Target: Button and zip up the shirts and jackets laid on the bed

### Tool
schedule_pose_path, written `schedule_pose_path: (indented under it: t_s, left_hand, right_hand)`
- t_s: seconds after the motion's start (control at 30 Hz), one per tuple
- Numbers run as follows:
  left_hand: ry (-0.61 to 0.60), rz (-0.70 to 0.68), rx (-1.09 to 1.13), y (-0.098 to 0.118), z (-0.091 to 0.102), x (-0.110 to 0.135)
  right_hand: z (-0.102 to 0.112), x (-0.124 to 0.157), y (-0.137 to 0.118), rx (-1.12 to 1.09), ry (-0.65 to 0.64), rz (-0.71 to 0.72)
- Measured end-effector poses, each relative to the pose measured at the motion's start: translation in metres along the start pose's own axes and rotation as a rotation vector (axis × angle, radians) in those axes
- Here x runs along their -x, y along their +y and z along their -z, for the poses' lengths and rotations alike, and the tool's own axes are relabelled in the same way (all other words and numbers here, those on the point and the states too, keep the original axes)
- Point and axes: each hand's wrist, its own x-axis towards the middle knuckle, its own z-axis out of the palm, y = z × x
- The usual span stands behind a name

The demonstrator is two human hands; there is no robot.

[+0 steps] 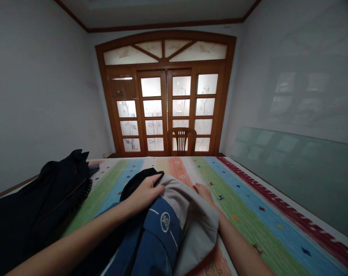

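Note:
A blue, grey and black jacket point(162, 245) with a white oval emblem on its blue part lies bunched in front of me. My left hand point(146, 191) is closed on its upper edge, where the black collar-like part meets the grey cloth. Just beyond the grey part, my right hand point(204, 193) rests low near the tablecloth. Its fingers point left and look loosely extended, with nothing seen in them. The grey cloth hides part of that hand and wrist.
A striped, multicoloured cloth point(245, 214) covers the broad surface under the jacket. Dark clothing point(44, 199) is heaped at the left. A wooden chair point(181, 140) stands at the far edge, before wooden glazed doors point(165, 107). A pale glass panel point(294, 165) leans along the right wall.

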Motion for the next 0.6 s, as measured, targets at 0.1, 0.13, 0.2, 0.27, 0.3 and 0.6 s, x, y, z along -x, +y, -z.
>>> schedule_pose_path:
  t_s: [0.1,0.13,0.2,0.27,0.3,0.6]
  left_hand:
    - [-0.28,-0.077,-0.146,-0.005,-0.018,0.002]
    - [-0.361,-0.109,-0.209,-0.006,-0.023,0.006]
    - [-0.47,-0.187,-0.313,-0.007,-0.028,0.015]
    - [-0.507,-0.252,-0.383,-0.007,-0.026,0.026]
    - [-0.507,-0.267,-0.406,-0.007,-0.023,0.03]
    - [-0.154,0.046,-0.617,-0.053,0.06,0.044]
  right_hand:
    - [0.002,0.0,-0.002,-0.012,0.012,0.001]
    - [0.003,0.0,-0.003,-0.018,0.012,0.001]
    - [0.005,0.002,-0.004,-0.035,0.011,0.0]
    - [0.008,0.004,-0.006,-0.061,0.014,0.004]
    - [0.01,0.005,-0.007,-0.078,0.017,0.008]
    - [0.025,0.015,-0.027,-0.372,-0.028,0.083]
